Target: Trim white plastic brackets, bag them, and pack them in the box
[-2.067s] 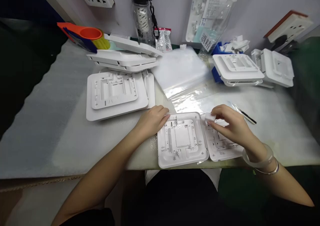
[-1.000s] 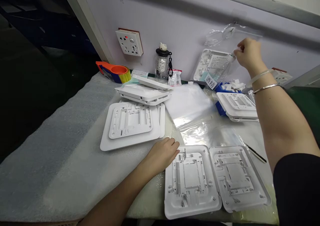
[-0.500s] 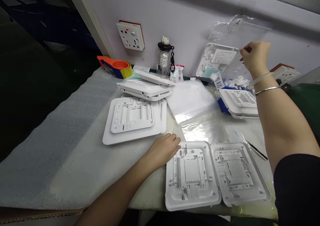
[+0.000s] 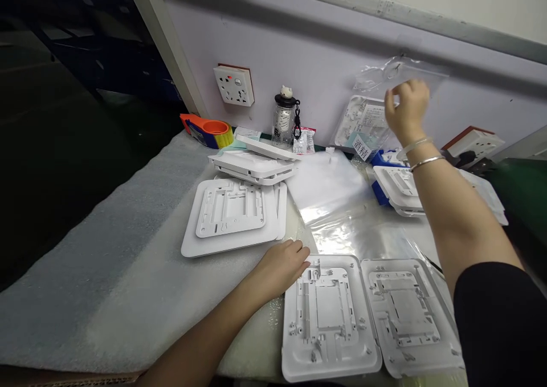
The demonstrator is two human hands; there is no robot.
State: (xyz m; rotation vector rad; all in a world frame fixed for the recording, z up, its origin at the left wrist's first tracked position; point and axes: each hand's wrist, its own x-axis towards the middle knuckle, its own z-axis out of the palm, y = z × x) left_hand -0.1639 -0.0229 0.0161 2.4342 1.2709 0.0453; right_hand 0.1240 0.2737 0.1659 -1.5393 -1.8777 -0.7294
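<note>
My left hand (image 4: 285,263) is closed over the upper left corner of a white plastic housing (image 4: 329,353), its fingers bent on the rim. That housing lies with its ribbed inside up, beside a second white housing (image 4: 405,358) of similar shape. Raised near the wall is my right hand (image 4: 408,109), thumb and fingers curled; whether something small sits in them is hidden. Behind it hangs a clear plastic bag (image 4: 380,79). Just below and left of that hand are a propped white housing with a paper sheet (image 4: 372,119) and a label with Chinese writing (image 4: 362,147).
White panels (image 4: 256,162) are stacked at centre left, with another panel (image 4: 231,227) in front. More panels (image 4: 397,187) rest by a blue container at right. Behind stand a tape dispenser (image 4: 209,130), a bottle (image 4: 283,116) and a wall socket (image 4: 233,85). Clear film (image 4: 329,187) covers the middle.
My right hand has moved left, nearer the labelled item and the propped housing. My left hand stays at the housing's corner. The whole view has shifted slightly.
</note>
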